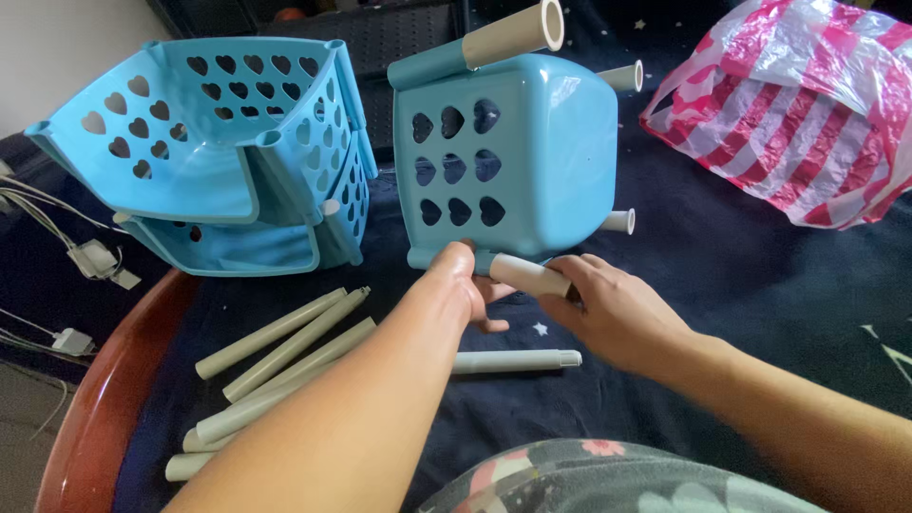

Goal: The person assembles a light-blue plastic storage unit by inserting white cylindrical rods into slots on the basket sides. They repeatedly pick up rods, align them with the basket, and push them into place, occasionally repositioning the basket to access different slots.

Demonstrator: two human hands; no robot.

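A light-blue plastic basket tray with heart-shaped cut-outs (494,157) stands tipped on its side on the dark star-printed cloth (722,275), its bottom facing the camera. Cream plastic tubes already sit in three of its corner sockets: at 12 o'clock (513,33), at 2 o'clock (622,76) and at 4 o'clock (617,221). The fourth socket, at the tray's 6 o'clock corner, is the one being worked.

The left hand (461,280) presses against that lower corner, thumb up on the rim, bracing the tray. The right hand (613,309) is closed around a short cream plastic tube (530,275), whose far end meets the blue socket just beside the left thumb.

To seat it well, the tube should probably stay in line with the socket's axis rather than angled, with the left hand pushing back so the tray does not slide away. A slight twist while pressing likely helps. The judgement is that the tube is not fully home yet, since much of its length shows.

At 9 o'clock from the hands lie several longer cream tubes (285,356); one more (518,361) lies under the wrists. Two more nested blue trays (218,152) rest at 10 o'clock, a red-and-white striped plastic bag (807,114) at 2 o'clock.
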